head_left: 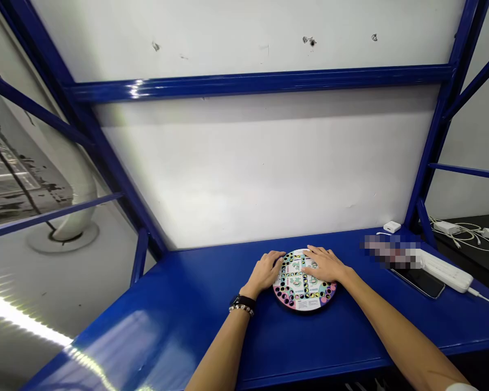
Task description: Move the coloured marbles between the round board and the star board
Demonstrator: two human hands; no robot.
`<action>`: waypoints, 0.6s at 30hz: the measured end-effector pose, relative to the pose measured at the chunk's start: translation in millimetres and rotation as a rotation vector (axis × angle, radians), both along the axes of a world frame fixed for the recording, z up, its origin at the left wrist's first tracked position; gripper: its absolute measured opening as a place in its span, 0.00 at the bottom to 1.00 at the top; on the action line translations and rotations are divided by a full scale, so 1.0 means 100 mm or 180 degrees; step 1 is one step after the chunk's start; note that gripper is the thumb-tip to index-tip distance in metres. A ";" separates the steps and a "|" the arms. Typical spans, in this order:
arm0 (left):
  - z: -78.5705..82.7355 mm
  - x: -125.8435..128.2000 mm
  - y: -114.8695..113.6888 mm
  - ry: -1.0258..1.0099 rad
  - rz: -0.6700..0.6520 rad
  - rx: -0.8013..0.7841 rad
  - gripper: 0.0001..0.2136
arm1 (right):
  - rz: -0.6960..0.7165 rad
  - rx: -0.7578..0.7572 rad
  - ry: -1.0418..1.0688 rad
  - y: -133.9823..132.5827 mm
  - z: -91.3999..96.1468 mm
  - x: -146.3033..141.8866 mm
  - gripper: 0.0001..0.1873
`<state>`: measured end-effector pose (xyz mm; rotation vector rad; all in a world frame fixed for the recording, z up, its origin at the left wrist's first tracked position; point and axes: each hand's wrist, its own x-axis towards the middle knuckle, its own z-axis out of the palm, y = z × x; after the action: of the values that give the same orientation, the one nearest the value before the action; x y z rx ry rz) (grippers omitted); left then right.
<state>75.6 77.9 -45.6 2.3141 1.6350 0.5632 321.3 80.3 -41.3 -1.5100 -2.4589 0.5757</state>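
A round game board [299, 303] lies flat on the blue tabletop. Its face is white with printed pictures, and black holes or spots with coloured marks run around the rim and across the middle. My left hand [267, 270] grips its left edge, the thumb and curved fingers at the rim; the fingertips are partly hidden. Across the board's upper right lies my right hand [325, 264], palm down with fingers stretched out and thumb apart, covering part of the print. A dark band and a beaded bracelet are on my left wrist.
To the right are a phone [421, 282], a white power strip [446, 270] and a small white adapter [392, 227]. White chargers and cables [464, 231] lie on a black surface beyond. Blue frame posts [427, 146] and a white wall bound the blue table [195, 304].
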 end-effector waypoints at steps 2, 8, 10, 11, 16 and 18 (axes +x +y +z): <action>-0.04 0.05 -0.01 0.0074 -0.0123 -0.0078 0.23 | -0.0002 -0.0028 -0.0055 -0.02 0.01 -0.01 0.41; -0.15 0.07 0.02 0.0158 -0.0254 -0.0191 0.28 | -0.0164 -0.0147 -0.0087 -0.03 0.03 -0.02 0.37; -0.13 0.07 0.01 0.0162 -0.0231 -0.0178 0.28 | -0.0174 -0.0142 -0.0084 -0.02 0.03 -0.02 0.37; -0.11 0.07 0.00 0.0165 -0.0221 -0.0168 0.28 | -0.0179 -0.0139 -0.0089 -0.02 0.04 -0.02 0.37; 0.04 0.12 -0.09 0.0258 0.0031 -0.0086 0.25 | -0.0183 -0.0093 -0.0119 -0.03 0.04 -0.03 0.36; 0.09 0.12 -0.11 0.0281 0.0286 -0.0104 0.24 | -0.0194 -0.0024 -0.0105 -0.03 0.04 -0.03 0.36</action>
<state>88.0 67.2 -37.1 2.2819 1.7819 0.4551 318.3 77.3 -37.4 -1.6036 -2.4280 0.5539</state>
